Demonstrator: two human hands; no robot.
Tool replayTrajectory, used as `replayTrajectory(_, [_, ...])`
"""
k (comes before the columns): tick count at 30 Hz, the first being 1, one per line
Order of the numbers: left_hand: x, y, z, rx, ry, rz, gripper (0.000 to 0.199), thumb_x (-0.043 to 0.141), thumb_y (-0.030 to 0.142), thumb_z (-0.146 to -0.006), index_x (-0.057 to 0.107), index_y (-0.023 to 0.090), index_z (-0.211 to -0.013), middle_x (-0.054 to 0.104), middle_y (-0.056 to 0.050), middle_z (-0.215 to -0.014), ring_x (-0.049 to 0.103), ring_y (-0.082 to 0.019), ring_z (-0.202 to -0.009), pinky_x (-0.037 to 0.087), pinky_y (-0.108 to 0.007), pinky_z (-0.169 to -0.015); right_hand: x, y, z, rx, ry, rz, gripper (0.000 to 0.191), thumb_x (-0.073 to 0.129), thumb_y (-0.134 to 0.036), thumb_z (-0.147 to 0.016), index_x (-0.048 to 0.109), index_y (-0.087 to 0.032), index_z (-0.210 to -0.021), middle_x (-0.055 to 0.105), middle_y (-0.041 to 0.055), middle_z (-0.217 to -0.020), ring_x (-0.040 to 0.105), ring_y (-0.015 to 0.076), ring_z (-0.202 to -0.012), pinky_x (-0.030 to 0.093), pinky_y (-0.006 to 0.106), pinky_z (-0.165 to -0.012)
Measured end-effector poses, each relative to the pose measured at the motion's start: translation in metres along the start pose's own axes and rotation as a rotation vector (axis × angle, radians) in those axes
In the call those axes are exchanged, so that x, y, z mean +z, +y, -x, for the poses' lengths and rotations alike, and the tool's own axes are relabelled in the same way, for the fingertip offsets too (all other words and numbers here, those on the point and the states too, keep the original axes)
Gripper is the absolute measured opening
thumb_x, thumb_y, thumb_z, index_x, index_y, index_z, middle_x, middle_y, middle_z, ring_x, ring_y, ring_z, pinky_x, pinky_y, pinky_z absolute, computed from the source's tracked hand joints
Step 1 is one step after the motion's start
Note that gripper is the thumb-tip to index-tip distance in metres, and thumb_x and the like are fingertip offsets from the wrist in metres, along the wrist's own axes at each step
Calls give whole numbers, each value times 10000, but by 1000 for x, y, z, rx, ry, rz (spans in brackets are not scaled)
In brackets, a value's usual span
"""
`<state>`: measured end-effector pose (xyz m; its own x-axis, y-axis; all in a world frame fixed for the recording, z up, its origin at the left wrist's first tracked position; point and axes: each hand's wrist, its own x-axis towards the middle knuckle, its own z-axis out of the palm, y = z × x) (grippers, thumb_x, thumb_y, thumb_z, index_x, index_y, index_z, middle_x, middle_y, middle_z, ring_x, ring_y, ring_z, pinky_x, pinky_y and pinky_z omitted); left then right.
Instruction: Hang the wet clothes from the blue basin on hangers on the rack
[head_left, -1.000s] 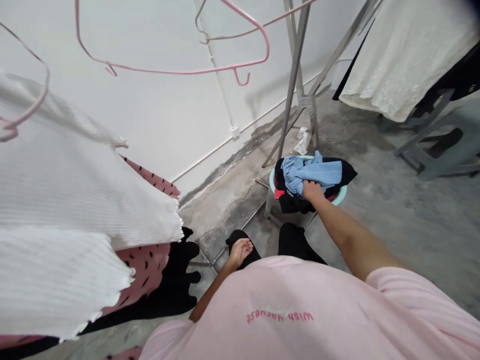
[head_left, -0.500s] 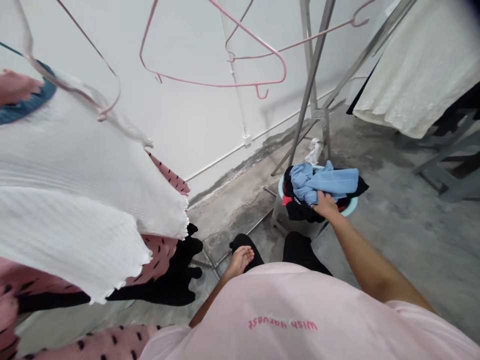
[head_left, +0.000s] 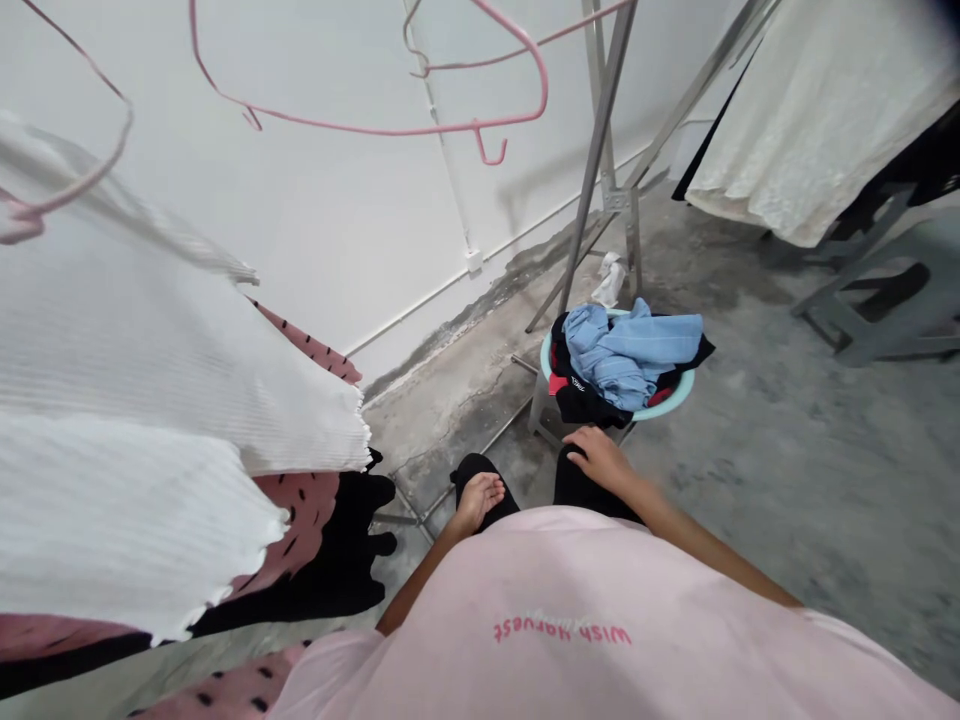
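My left hand [head_left: 478, 499] rests palm up by my left knee, its fingers loosely apart and nothing in it. Over my right knee is my right hand [head_left: 598, 457], its fingers bent forward, holding nothing. Just beyond it stands a light blue basin [head_left: 670, 400] heaped with clothes. On top of the heap lies a crumpled light blue denim garment [head_left: 637, 345]. Black clothing [head_left: 589, 408] with a small white print hangs over the near rim, and a bit of red cloth [head_left: 556, 384] shows at the left.
Pink hangers [head_left: 375, 130] dangle overhead from the rack, whose metal legs [head_left: 596, 160] stand behind the basin. White ribbed garments [head_left: 180, 350] and pink spotted cloth [head_left: 304, 515] hang at left. A cream garment [head_left: 810, 140] and a grey stool [head_left: 900, 290] are at right.
My right hand has let go of the blue denim garment and drawn back from the basin to my right knee. My left hand stays by the left knee. The view has shifted slightly.
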<state>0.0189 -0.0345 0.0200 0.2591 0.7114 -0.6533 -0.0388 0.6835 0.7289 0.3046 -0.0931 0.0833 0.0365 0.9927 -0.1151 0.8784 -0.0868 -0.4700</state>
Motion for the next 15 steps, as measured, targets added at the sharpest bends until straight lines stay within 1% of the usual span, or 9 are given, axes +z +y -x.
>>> replayTrajectory(1, [0,-1,-1,-1,-7,11,192,553,308,-932,599,126,-890,613,-15,-802,604,-127,-737,527,-292,-705,4,1,-5,6,-43,3,358,574,-272,-858,640,-201,-1203,600,99,-1206,507,243,-1130,400,366,-1004])
replayTrajectory(3, [-1,-1,-1,0,-16,30,187,557,302,-929,597,125,-883,611,-14,-797,602,-126,-733,525,-292,-705,8,5,-17,42,-87,14,444,647,-240,-802,624,-203,-1243,584,110,-1257,505,271,-1166,415,393,-994])
replayTrajectory(5, [-2,-1,-1,5,-17,46,181,562,296,-925,594,124,-875,609,-14,-788,602,-129,-735,523,-293,-705,4,9,-31,74,-93,25,515,662,-220,-789,589,-195,-1298,529,138,-1341,483,296,-1215,417,414,-997])
replayTrajectory(7, [-2,0,0,11,-13,56,171,559,285,-923,590,125,-869,605,-14,-775,602,-130,-730,520,-291,-703,-9,13,-47,82,-58,29,543,640,-228,-817,544,-184,-1350,471,151,-1405,450,291,-1262,395,406,-1033])
replayTrajectory(9, [-2,2,2,20,-9,62,146,554,264,-917,584,128,-875,607,-17,-773,605,-130,-730,518,-289,-711,-29,20,-62,77,8,32,547,589,-253,-867,490,-170,-1398,405,145,-1463,376,277,-1330,333,391,-1097])
replayTrajectory(11, [-2,5,5,30,-13,63,106,549,236,-906,579,137,-885,614,-26,-785,612,-127,-741,514,-283,-742,-48,29,-77,79,56,34,525,540,-266,-907,466,-146,-1413,397,137,-1471,337,263,-1355,274,378,-1136])
replayTrajectory(13, [-1,9,7,36,-24,58,79,539,225,-894,576,157,-881,617,-36,-797,617,-124,-753,505,-271,-773,-60,41,-89,100,44,33,482,547,-252,-908,507,-122,-1370,469,133,-1415,404,248,-1298,292,364,-1119])
replayTrajectory(15, [1,14,8,37,-39,40,67,541,238,-880,570,180,-861,615,-41,-795,617,-130,-758,497,-266,-780,-63,52,-98,146,4,35,420,590,-227,-884,572,-95,-1282,560,126,-1310,506,213,-1180,362,336,-1056])
